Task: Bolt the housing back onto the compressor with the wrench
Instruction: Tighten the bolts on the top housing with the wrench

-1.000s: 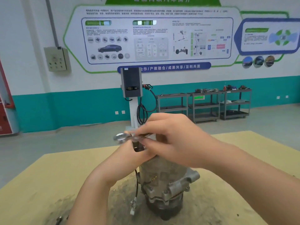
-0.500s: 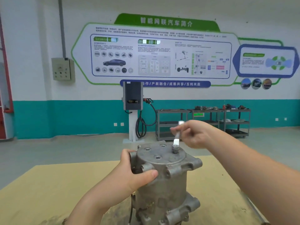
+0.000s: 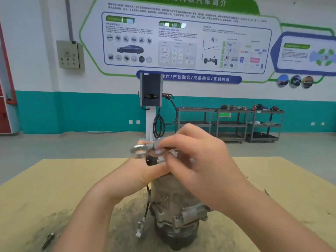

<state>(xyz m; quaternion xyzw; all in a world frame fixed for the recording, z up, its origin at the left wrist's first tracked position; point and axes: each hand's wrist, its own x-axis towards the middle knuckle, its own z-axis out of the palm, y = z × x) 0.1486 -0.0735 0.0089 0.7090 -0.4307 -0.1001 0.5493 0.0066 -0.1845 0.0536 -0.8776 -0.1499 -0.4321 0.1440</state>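
The grey metal compressor [image 3: 174, 206] stands upright on the tan worktable [image 3: 54, 188], its top housing hidden under my hands. My left hand [image 3: 145, 170] wraps the upper left side of the compressor. My right hand [image 3: 196, 160] is above the housing, fingers closed on a shiny wrench [image 3: 143, 150] that lies flat across the top with its ring end sticking out to the left. A black cable with a white plug [image 3: 141, 228] hangs down the compressor's left side.
A small dark metal part [image 3: 47, 240] lies on the table at the lower left amid grey grime. Beyond the table stand a charging post [image 3: 151, 99] and grey shelf carts [image 3: 231, 122] along the teal wall.
Half a second ago my right hand held the wrench upright over a bolt at the housing's right side; now it lies flat over the top, ring end swung left, my hand covering the housing.
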